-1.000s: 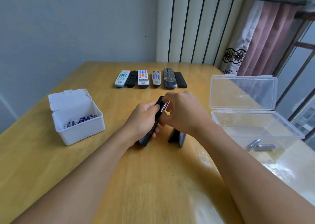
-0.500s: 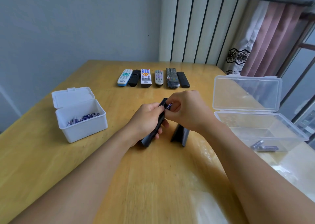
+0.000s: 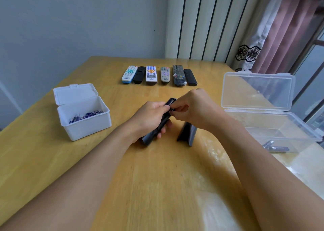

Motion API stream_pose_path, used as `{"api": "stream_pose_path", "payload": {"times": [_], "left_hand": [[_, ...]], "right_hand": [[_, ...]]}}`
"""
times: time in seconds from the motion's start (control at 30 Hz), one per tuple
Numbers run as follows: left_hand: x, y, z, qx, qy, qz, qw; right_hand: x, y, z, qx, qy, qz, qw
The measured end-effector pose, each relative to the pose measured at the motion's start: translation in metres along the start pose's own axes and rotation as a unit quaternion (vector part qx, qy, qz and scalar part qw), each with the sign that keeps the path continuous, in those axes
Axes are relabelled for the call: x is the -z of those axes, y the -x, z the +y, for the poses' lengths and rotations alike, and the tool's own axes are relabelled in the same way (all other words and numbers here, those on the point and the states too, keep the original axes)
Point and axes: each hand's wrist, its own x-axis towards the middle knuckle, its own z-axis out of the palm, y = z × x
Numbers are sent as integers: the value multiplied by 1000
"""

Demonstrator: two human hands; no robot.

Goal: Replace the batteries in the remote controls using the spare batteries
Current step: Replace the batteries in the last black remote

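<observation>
My left hand (image 3: 149,118) grips a black remote (image 3: 158,125) at mid table, its far end tilted up. My right hand (image 3: 194,107) has curled fingertips at the remote's open battery compartment; whatever they pinch is hidden. The remote's black battery cover (image 3: 187,133) lies on the table just right of it, under my right wrist. A white box (image 3: 84,118) at the left, lid open, holds several blue batteries (image 3: 85,116). A clear plastic box (image 3: 273,125) at the right holds two grey batteries (image 3: 275,146).
Several remotes (image 3: 158,75) lie in a row at the far side of the wooden table (image 3: 157,187). A radiator and pink curtain stand behind the table; a window is at the right. The table's right edge runs beside the clear box.
My right fingers have closed in lower on the remote's compartment, and the battery seen between them before is hidden. The camera has shifted slightly.
</observation>
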Motion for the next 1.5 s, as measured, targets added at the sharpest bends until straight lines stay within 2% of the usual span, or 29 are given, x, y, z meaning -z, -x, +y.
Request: {"api": "stream_pose_path", "payload": {"times": [0.13,0.3,0.5,0.6,0.73,0.97,1.13,1.3,1.5], "left_hand": [[4,1,0,9,-6,-21,1000],[5,0,0,8,-5,-29,1000],[-3,-3,-1,5,15,-1,1000],[1,-2,1,20,69,-8,997],[12,0,2,42,67,-64,995],[20,2,1,54,51,-100,992],[21,0,1,44,77,-67,994],[15,-1,0,42,73,-49,995],[17,-1,0,41,93,-41,994]], "right_hand": [[0,1,-1,-3,-13,5,1000],[2,1,-4,-51,-37,-17,998],[-8,-6,-4,-88,7,47,995],[-5,-2,-1,-50,-11,20,998],[3,0,2,2,17,-36,999],[-4,-2,-1,30,40,-22,999],[-6,-2,3,-24,31,-10,999],[-14,-1,-1,-32,26,-56,998],[-22,4,1,-74,-43,2,996]]}}
